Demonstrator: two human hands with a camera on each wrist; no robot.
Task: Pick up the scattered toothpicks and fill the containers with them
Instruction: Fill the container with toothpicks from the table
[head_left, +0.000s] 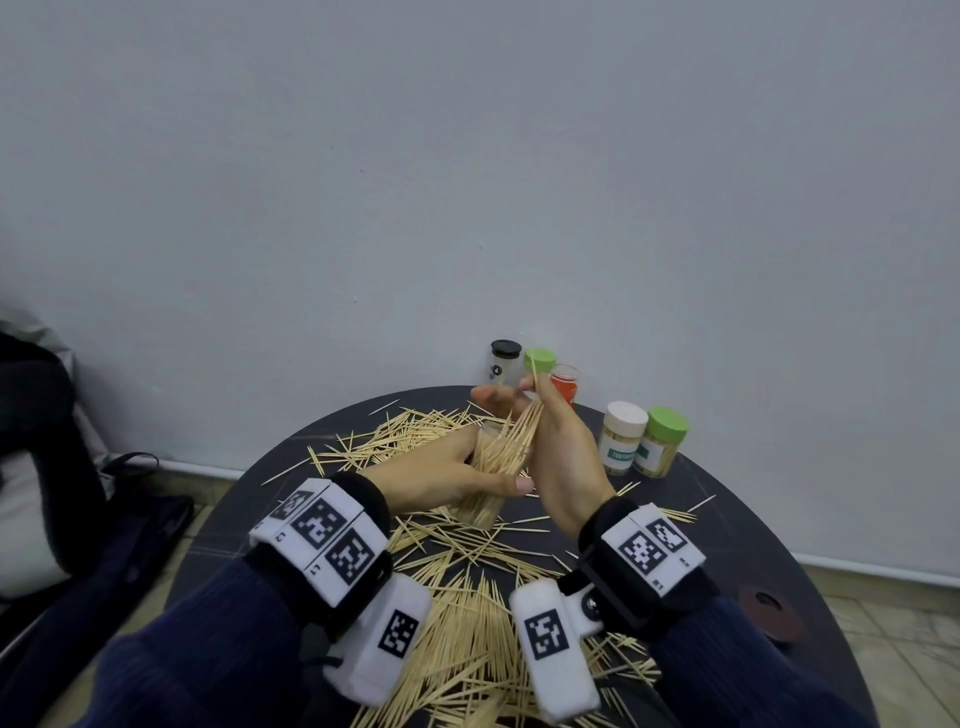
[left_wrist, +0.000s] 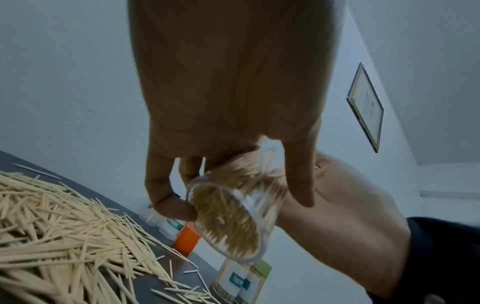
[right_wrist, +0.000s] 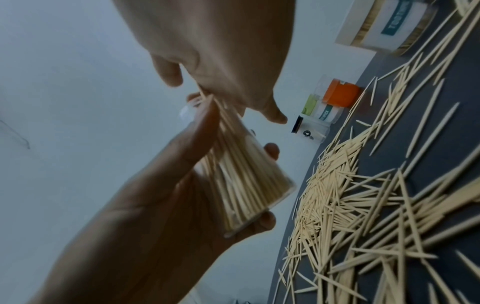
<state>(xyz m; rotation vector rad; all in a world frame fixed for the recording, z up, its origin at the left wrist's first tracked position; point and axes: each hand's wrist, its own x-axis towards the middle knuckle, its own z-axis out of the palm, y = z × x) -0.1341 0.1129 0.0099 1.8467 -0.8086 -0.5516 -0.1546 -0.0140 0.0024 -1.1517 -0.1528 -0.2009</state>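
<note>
My left hand (head_left: 457, 470) grips a clear, lidless container (head_left: 488, 499) held tilted above the table; it is packed with toothpicks (left_wrist: 228, 222). My right hand (head_left: 545, 415) pinches a bundle of toothpicks (head_left: 522, 436) whose lower ends go into the container's mouth. The left wrist view looks at the clear container's base (left_wrist: 226, 220). In the right wrist view the container (right_wrist: 244, 181) lies across my left palm. Loose toothpicks (head_left: 457, 613) cover the dark round table (head_left: 727, 551).
Against the wall stand a black-lidded clear jar (head_left: 505, 361), a green-lidded jar (head_left: 539, 364) and an orange-lidded one (head_left: 565, 384). Two filled jars, white-lidded (head_left: 622, 436) and green-lidded (head_left: 662, 441), stand at the right. A dark bag (head_left: 78, 519) lies left of the table.
</note>
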